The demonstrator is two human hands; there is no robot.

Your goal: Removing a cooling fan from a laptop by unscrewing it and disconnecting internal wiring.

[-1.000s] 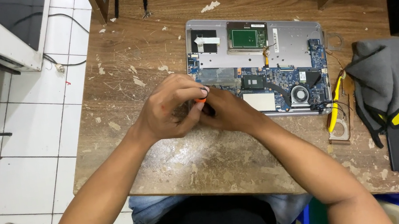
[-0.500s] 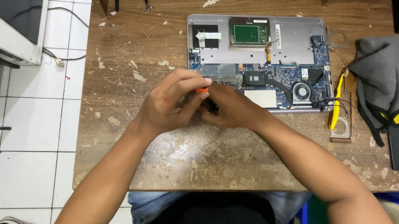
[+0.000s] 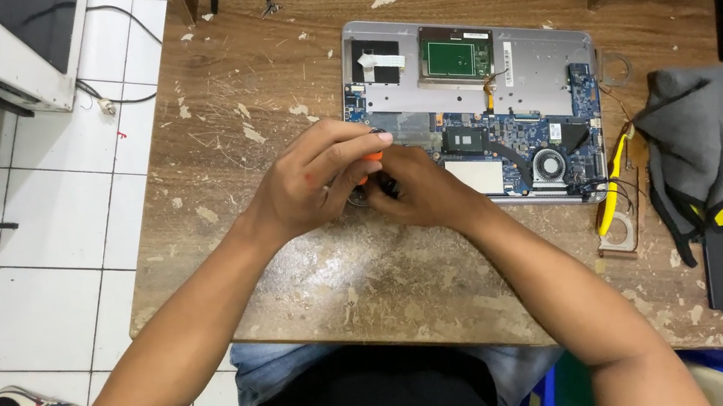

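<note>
A: What is the person wearing?
B: A black top and faded blue jeans; both forearms are bare, no sleeves below the elbow.
A: Anything on the 2 hands?
B: Left hand (image 3: 315,181) and right hand (image 3: 422,192) are bare, no gloves.

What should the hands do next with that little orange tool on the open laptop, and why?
Probably keep the orange-handled tool steady and turn it gently in place. Both the left hand and the right hand are bunched together over the near left edge of the open laptop, where its boards lie bare. The tip is hidden under the fingers, so what it touches can't be told.
</note>
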